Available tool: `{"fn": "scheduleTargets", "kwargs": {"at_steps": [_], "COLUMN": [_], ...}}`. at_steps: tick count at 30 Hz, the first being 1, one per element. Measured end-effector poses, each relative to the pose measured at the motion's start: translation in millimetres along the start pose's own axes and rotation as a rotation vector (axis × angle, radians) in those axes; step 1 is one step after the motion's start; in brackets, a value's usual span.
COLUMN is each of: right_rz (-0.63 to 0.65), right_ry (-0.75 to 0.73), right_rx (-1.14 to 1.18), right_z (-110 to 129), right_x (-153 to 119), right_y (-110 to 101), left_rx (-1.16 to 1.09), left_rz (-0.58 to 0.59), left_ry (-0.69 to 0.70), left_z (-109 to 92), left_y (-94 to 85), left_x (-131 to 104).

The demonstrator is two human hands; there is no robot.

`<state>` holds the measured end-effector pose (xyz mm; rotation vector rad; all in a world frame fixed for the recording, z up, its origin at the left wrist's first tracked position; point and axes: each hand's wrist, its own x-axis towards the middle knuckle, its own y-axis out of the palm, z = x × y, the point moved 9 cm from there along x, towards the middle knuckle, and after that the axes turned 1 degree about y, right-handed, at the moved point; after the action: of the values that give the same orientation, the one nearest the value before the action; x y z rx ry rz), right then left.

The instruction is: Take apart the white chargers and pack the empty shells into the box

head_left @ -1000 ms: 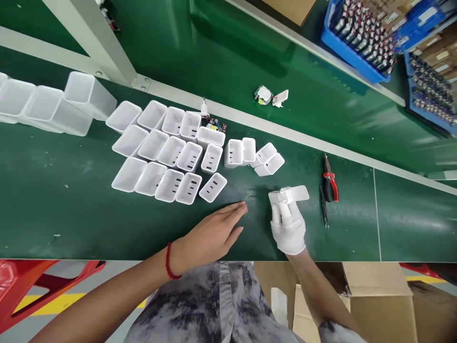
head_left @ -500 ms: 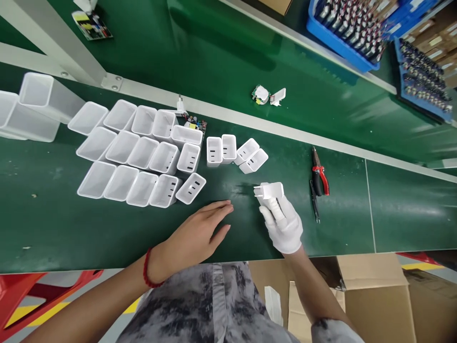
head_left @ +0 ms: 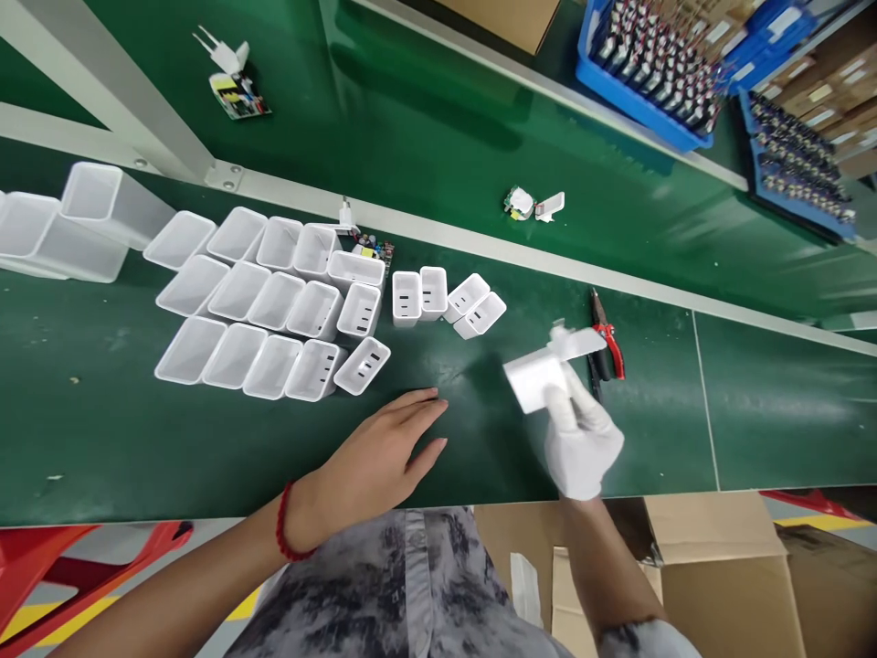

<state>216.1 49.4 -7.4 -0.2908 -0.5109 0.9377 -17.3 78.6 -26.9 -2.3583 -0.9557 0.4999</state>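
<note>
My right hand (head_left: 584, 439), in a white glove, is closed on a white plastic charger case (head_left: 534, 376) and holds it above the bench. A white plug-side end piece (head_left: 577, 344) sticks out from the case at an angle; whether it is joined to it, I cannot tell. Bare and with its fingers stretched out, my left hand (head_left: 384, 452) rests on the green bench (head_left: 452, 457). Beyond it lies a slotted white case (head_left: 363, 366), at the near right end of rows of open white cases (head_left: 228, 361). Smaller slotted cases (head_left: 406, 300) stand farther right.
Red-handled pliers (head_left: 613, 345) lie to the right, behind my gloved hand. Circuit boards with plug pieces sit at the back left (head_left: 238, 96), by the rows (head_left: 374, 247) and on the raised green surface (head_left: 519, 203). Blue trays of parts (head_left: 648, 87) stand far right.
My right hand has moved to the right with the charger case and turned it, so its plug side now faces away to the right. My left hand stays nearly still.
</note>
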Motion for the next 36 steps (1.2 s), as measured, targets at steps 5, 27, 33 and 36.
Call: {"fn": "scheduleTargets", "kwargs": {"at_steps": [5, 27, 33, 36], "right_rz": [0.174, 0.056, 0.102, 0.131], "right_ry": [0.360, 0.363, -0.055, -0.076], "right_rx": [0.535, 0.274, -0.427, -0.513], "right_z": [-5.5, 8.1, 17.9, 1.9], "right_x": [3.1, 67.4, 201.3, 238.4], "right_y": [23.2, 18.8, 93.1, 131.5], "left_rx": [-0.274, -0.179, 0.443, 0.649], "left_rz": [-0.092, -0.223, -0.427, -0.416], "left_ry": [0.023, 0.087, 0.102, 0.072], "left_z": [-35.7, -44.7, -50.3, -49.3], "left_y": [-3.8, -23.1, -42.8, -40.5], "left_x": [25.9, 66.6, 70.5, 84.1]}}
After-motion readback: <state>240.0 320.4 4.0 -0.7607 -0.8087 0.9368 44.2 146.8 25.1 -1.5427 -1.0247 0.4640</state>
